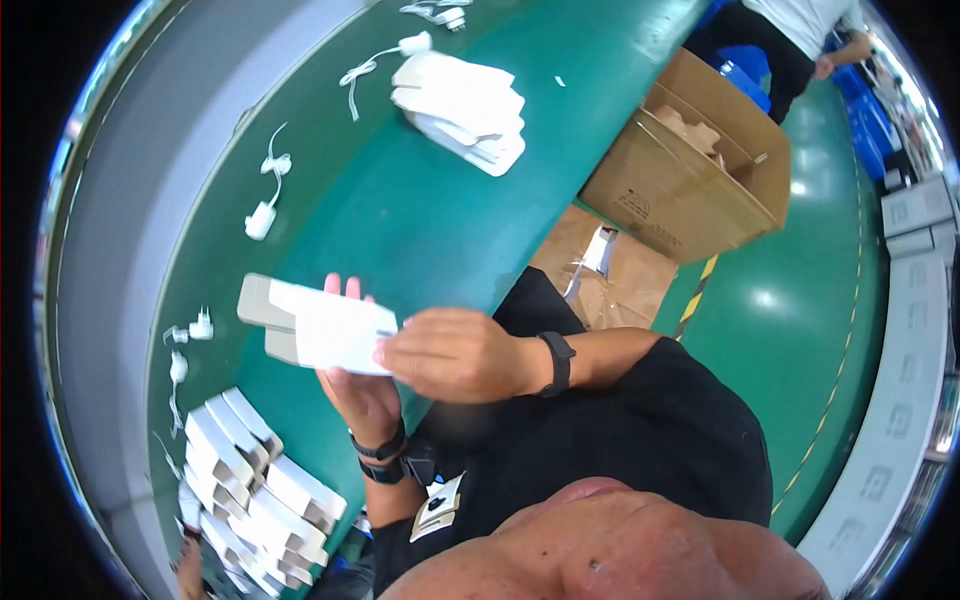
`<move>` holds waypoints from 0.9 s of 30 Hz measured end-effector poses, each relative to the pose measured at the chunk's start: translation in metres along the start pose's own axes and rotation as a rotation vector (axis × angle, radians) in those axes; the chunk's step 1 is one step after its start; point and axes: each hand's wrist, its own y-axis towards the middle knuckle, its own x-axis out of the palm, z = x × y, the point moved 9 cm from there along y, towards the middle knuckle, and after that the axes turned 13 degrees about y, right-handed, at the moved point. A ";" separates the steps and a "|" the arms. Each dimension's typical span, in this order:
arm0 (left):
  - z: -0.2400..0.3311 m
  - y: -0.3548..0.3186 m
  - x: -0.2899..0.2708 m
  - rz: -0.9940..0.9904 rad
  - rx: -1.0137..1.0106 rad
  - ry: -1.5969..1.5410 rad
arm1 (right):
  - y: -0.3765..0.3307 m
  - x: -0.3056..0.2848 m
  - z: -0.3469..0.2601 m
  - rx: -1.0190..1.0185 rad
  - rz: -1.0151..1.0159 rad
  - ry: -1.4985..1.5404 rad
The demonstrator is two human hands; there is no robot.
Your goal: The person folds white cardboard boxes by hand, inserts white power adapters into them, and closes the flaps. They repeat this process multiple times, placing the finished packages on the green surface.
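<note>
In front of my chest I hold a small white carton (345, 328), tilted, its grey inner flaps standing open at the left end. My left hand (366, 402) supports it from below and behind, with fingertips showing past its far edge. At the carton's right end, my right hand (452, 355) pinches it between thumb and fingers. Beyond them on the green belt lies a pile of flat white cartons (460, 105). Several formed white boxes (262, 490) are stacked at the lower left.
White plug adapters with cables (262, 220) lie along the belt's left side. A large open cardboard box (690, 160) stands on the right, above brown paper (620, 285). One person (800, 35) is at the top right; another person's hand (190, 565) shows at the lower left.
</note>
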 end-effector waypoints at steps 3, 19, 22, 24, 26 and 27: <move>-0.007 -0.012 -0.005 -0.081 -0.063 0.020 | -0.005 -0.002 0.018 0.169 -0.070 0.207; -0.028 -0.023 -0.015 -0.004 -0.055 0.218 | -0.003 0.000 0.088 0.727 -0.366 0.734; -0.030 -0.015 -0.024 0.056 0.017 0.285 | -0.007 -0.006 0.094 0.673 -0.036 0.763; -0.046 -0.019 -0.027 -0.089 -0.085 0.198 | -0.016 -0.001 0.097 0.689 -0.010 0.799; -0.055 -0.024 -0.025 -0.154 -0.142 0.154 | -0.023 0.003 0.102 0.705 -0.001 0.822; -0.057 -0.026 -0.026 -0.137 -0.143 0.157 | -0.024 0.009 0.103 0.686 -0.097 0.784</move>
